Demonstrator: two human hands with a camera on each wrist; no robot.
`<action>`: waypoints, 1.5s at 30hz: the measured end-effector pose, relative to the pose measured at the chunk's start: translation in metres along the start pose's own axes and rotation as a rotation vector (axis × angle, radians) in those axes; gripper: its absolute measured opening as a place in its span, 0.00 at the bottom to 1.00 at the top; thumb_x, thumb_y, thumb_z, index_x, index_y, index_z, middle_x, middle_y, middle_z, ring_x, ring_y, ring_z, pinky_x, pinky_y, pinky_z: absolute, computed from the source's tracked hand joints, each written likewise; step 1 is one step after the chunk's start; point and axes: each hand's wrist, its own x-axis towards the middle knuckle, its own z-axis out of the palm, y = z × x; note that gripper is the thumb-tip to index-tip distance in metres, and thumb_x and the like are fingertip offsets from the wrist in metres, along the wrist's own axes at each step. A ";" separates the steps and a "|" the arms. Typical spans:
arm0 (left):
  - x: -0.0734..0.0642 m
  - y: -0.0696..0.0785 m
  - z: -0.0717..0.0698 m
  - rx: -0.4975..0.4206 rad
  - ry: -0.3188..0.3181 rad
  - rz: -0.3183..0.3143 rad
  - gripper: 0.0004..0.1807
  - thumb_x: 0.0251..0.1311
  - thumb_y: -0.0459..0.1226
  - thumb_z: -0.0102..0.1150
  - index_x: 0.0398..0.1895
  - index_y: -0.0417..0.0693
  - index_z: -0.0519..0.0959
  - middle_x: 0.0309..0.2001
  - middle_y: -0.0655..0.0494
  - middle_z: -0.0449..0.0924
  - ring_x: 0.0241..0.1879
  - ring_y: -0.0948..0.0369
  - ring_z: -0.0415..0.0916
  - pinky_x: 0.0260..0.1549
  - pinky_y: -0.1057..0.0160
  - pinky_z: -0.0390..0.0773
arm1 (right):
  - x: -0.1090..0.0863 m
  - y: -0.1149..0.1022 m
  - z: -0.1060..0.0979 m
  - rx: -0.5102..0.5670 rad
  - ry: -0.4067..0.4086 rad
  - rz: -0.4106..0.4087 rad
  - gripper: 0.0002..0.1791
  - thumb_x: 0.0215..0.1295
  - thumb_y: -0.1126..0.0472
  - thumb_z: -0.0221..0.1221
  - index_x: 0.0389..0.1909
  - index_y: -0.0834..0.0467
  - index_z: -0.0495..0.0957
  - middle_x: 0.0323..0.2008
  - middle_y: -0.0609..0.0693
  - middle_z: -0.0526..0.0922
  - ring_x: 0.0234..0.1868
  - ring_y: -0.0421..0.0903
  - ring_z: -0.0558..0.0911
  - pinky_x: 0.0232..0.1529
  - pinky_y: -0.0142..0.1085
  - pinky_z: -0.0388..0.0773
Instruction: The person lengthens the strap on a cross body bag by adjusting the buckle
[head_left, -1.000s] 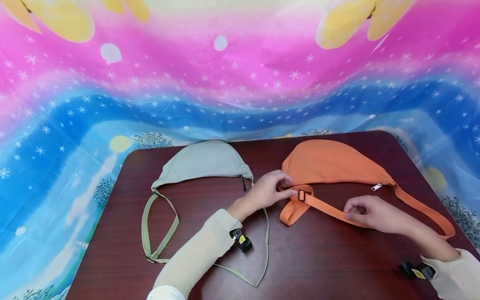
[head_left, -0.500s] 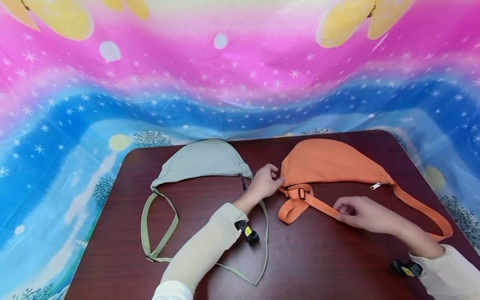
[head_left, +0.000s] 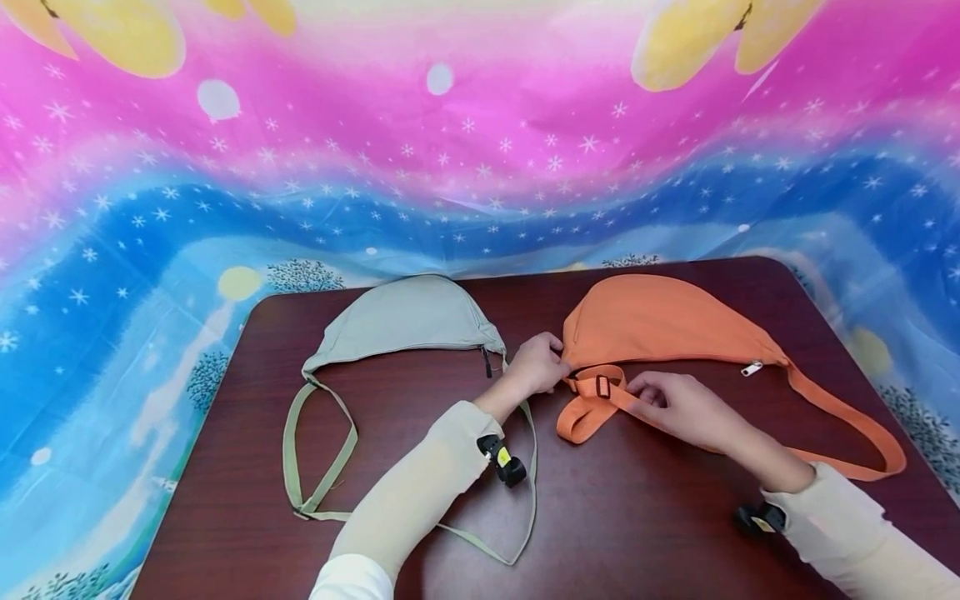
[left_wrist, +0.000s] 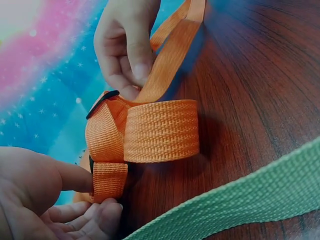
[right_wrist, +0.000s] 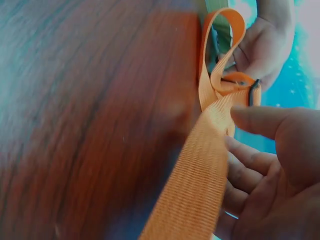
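An orange waist bag (head_left: pixel 660 321) lies on the table, curved side away from me. Its webbing strap (left_wrist: pixel 161 132) folds into loops by the bag's left corner, where a black slider buckle (head_left: pixel 602 387) sits on it. My left hand (head_left: pixel 534 367) pinches the strap's short end at that corner; the left wrist view shows thumb and fingers on either side of the webbing. Just right of the buckle, my right hand (head_left: pixel 690 408) pinches the strap between thumb and fingers. From there the strap (right_wrist: pixel 192 185) runs back right, partly hidden behind this hand.
To the left lies a pale grey-green waist bag (head_left: pixel 412 321), its thin green strap (head_left: pixel 291 450) spread toward me and passing under my left forearm. Both bags rest on a dark wooden table (head_left: pixel 637 533). A colourful printed cloth (head_left: pixel 480 125) hangs behind the table.
My right hand has slid left along the orange strap, close to the buckle. My left hand has moved from beside the buckle to the strap's end at the bag's left corner.
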 end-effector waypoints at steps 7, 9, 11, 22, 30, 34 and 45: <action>0.004 0.000 0.002 -0.002 0.046 0.009 0.15 0.65 0.36 0.68 0.52 0.43 0.80 0.33 0.57 0.82 0.19 0.63 0.77 0.24 0.66 0.78 | -0.004 -0.008 0.003 -0.015 -0.002 -0.054 0.04 0.69 0.61 0.65 0.35 0.49 0.82 0.26 0.38 0.76 0.26 0.37 0.72 0.30 0.33 0.70; 0.005 0.000 0.002 0.021 0.078 0.007 0.12 0.64 0.38 0.69 0.49 0.46 0.83 0.33 0.59 0.83 0.21 0.64 0.78 0.27 0.66 0.77 | -0.008 -0.010 0.003 -0.015 -0.012 -0.100 0.07 0.68 0.62 0.66 0.33 0.45 0.82 0.25 0.37 0.76 0.26 0.36 0.72 0.30 0.32 0.71; 0.006 0.000 0.002 0.050 0.108 0.011 0.10 0.63 0.40 0.71 0.45 0.49 0.85 0.33 0.61 0.84 0.24 0.66 0.79 0.29 0.66 0.76 | -0.013 -0.012 0.001 -0.010 -0.027 -0.154 0.09 0.68 0.62 0.66 0.32 0.43 0.81 0.25 0.35 0.75 0.25 0.34 0.72 0.29 0.31 0.71; 0.013 -0.006 -0.002 0.029 0.160 0.050 0.07 0.62 0.37 0.71 0.42 0.47 0.87 0.33 0.57 0.87 0.29 0.66 0.81 0.28 0.69 0.77 | -0.042 -0.024 0.006 0.075 -0.168 -0.413 0.09 0.70 0.58 0.65 0.31 0.41 0.79 0.24 0.30 0.70 0.23 0.28 0.68 0.25 0.27 0.69; 0.015 -0.005 -0.009 0.016 0.187 0.045 0.08 0.64 0.36 0.69 0.44 0.45 0.87 0.35 0.55 0.87 0.30 0.64 0.81 0.27 0.68 0.78 | -0.064 -0.020 0.021 0.169 -0.355 -0.468 0.10 0.71 0.57 0.64 0.30 0.41 0.76 0.23 0.33 0.70 0.23 0.25 0.67 0.23 0.24 0.67; 0.015 -0.004 -0.010 0.027 0.200 0.063 0.09 0.64 0.36 0.69 0.45 0.45 0.86 0.36 0.55 0.87 0.33 0.63 0.82 0.30 0.68 0.78 | -0.070 -0.026 0.021 0.188 -0.398 -0.484 0.10 0.71 0.57 0.64 0.30 0.41 0.76 0.23 0.33 0.70 0.24 0.24 0.67 0.23 0.23 0.67; 0.020 -0.008 -0.018 -0.016 0.238 0.076 0.08 0.64 0.35 0.68 0.45 0.44 0.86 0.35 0.55 0.87 0.33 0.62 0.83 0.30 0.68 0.78 | -0.079 -0.035 0.016 0.164 -0.501 -0.565 0.14 0.65 0.62 0.67 0.25 0.43 0.75 0.20 0.33 0.65 0.23 0.21 0.61 0.22 0.19 0.60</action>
